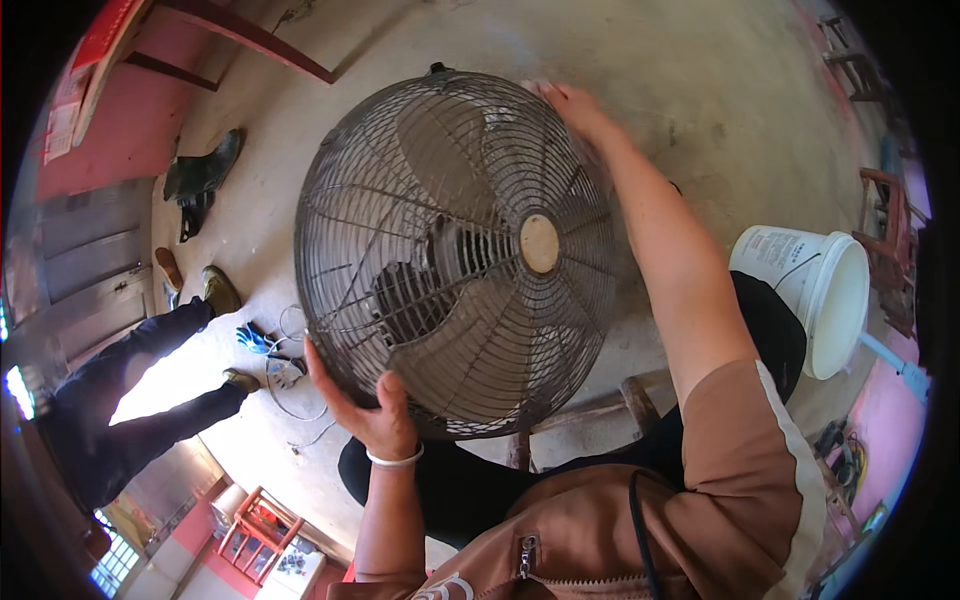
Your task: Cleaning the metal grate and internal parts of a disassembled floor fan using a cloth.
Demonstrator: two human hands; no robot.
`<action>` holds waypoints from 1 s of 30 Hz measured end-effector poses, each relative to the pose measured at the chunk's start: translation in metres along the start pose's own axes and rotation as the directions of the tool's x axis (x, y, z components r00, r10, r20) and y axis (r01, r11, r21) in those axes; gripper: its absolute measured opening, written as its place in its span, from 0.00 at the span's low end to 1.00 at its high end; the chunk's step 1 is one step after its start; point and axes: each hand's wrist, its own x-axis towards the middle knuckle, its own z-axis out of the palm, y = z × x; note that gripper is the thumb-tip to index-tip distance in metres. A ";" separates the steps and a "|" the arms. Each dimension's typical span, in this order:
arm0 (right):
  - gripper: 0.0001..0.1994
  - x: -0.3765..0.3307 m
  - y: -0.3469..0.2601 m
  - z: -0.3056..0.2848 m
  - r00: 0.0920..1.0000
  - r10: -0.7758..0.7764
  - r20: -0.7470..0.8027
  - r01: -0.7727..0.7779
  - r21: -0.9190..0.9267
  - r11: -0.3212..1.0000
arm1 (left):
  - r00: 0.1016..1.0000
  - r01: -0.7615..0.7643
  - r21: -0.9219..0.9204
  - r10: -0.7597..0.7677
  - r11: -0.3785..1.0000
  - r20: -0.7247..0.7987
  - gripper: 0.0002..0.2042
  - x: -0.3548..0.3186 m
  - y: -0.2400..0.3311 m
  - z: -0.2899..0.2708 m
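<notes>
Centrally, fan (460, 250): a large round fan with a dark wire guard, pale blades and a tan hub cap, filling the middle of the frame and tilted so its face turns toward the camera.
Motor housing: dark, seen through the guard left of the hub.
Left hand (370, 405): at the guard's lower left rim, palm up, fingers open and cupped against the wires; a pale bangle (395, 460) sits on the wrist.
Right hand (570, 105): at the guard's upper right rim, laid flat on the wires; whether the fingers curl round the rim cannot be told.
Sleeve (740, 470): brown with a pale stripe, lower right of the frame, on the right arm.
Wooden stool (600, 410): below the fan, lower centre, partly hidden by it.
White bucket (815, 290): right of the frame, lying on its side with its mouth toward the right edge, well apart from the fan.
Other person's legs (140, 380): left of the frame, dark trousers, shoes near the fan's lower left.
Blue item and cord (265, 345): on the floor between those shoes and the fan.
Dark boots (200, 175): upper left, on the concrete floor (700, 80).
Red furniture (255, 520): lower left, a small slatted frame.
</notes>
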 end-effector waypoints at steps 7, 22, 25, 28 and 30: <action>0.29 -0.088 0.114 -0.003 0.985 0.170 -0.029 -0.171 -0.017 0.985 | 0.999 -0.043 0.058 0.043 0.997 -0.007 0.42 -0.002 -0.003 -0.001; 0.29 -0.355 0.093 0.060 0.726 0.677 -0.122 -0.586 0.404 0.702 | 0.996 -0.011 0.020 0.013 1.000 -0.084 0.39 0.002 -0.007 0.006; 0.26 -0.383 0.062 0.073 0.694 0.717 -0.070 -0.573 0.550 0.608 | 0.984 -0.094 0.091 0.106 0.991 -0.146 0.41 0.004 -0.013 0.010; 0.22 -0.404 0.041 0.076 0.648 0.735 0.202 -0.589 0.744 0.314 | 0.981 -0.117 0.115 0.133 0.986 -0.144 0.42 0.008 -0.012 0.019; 0.21 -0.424 0.000 0.065 0.634 0.684 0.359 -0.651 0.725 0.223 | 0.981 -0.098 0.157 0.122 0.983 -0.151 0.43 0.008 -0.021 0.012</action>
